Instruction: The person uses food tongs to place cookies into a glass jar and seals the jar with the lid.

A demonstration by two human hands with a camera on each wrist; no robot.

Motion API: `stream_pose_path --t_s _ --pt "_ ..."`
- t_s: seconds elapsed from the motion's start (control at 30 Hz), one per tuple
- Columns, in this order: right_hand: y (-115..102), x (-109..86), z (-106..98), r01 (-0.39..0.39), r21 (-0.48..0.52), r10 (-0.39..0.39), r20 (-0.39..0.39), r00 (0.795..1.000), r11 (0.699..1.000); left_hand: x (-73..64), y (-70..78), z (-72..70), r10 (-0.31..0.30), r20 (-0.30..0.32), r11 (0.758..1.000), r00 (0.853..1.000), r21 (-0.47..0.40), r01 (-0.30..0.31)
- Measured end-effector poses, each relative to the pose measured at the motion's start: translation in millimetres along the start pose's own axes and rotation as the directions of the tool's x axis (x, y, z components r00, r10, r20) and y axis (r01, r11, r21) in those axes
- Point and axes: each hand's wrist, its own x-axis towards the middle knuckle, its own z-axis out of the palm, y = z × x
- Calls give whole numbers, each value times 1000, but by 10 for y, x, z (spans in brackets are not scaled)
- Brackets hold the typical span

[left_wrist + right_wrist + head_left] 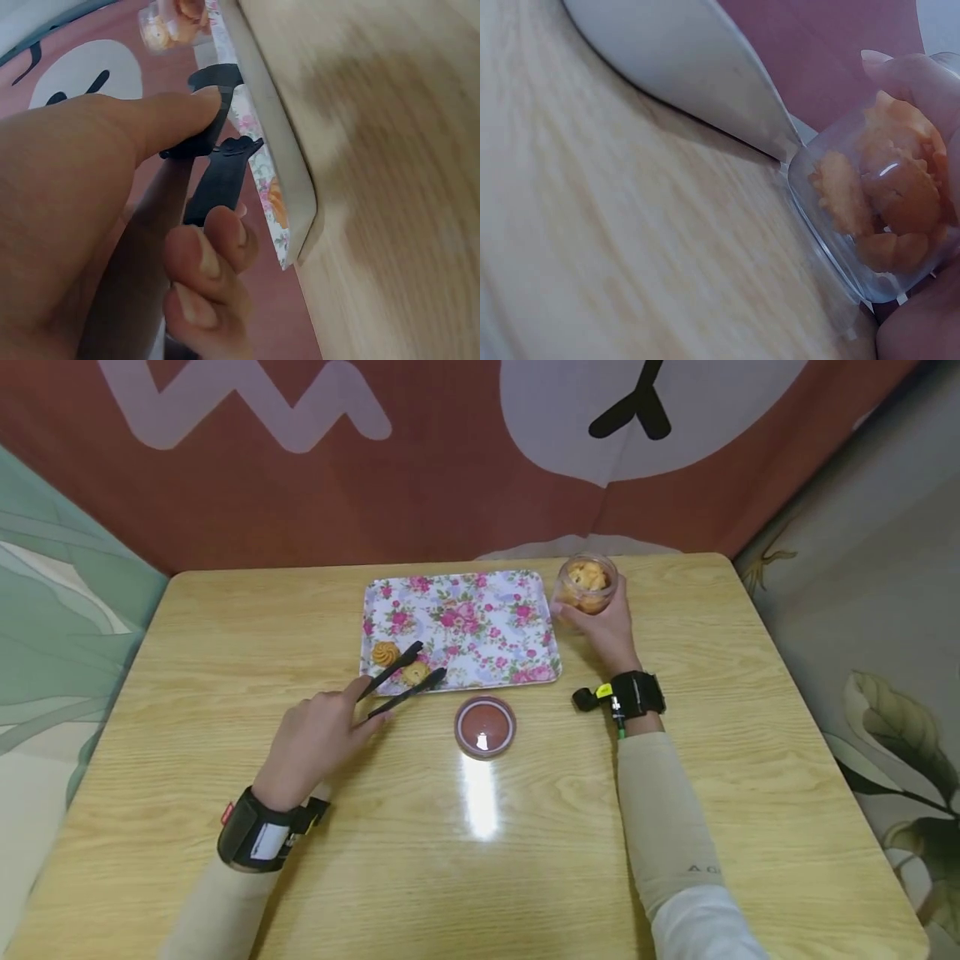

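My left hand (315, 739) grips a pair of black tongs (401, 689), their two tips spread apart over the near left corner of the floral tray (480, 635). Between and beside the tips, a round cookie (415, 673) lies on the tray, with a swirled cookie (386, 653) just to its left. In the left wrist view, thumb and fingers press the tongs (225, 169) from both sides. My right hand (609, 625) holds a clear jar (587, 585) of cookies at the tray's far right corner. Several cookies (892, 187) show through the jar's wall.
A round reddish-brown lid (485, 727) lies on the wooden table (540, 843) in front of the tray. Behind the table's far edge hangs a reddish-brown cloth (450, 502) with pale shapes. Patterned cloth (847, 568) stands at the right side.
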Motion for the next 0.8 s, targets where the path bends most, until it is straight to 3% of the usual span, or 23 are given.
stream_pose_path --t_s 0.2,0.43,0.53,0.8 --pt "-174 -95 21 -12 11 12 10 1000 1000 -45 7 1 -9 -41 999 999 44 11" --pt "-346 -180 35 -11 12 11 11 1000 1000 -72 -3 24 -28 -48 999 998 24 29" --pt "-280 -145 34 -16 17 16 14 1000 1000 -79 4 53 -15 -48 1000 999 20 16" --pt "3 -4 21 2 -4 -2 -2 1000 1000 -58 77 102 85 -117 995 989 71 -77"
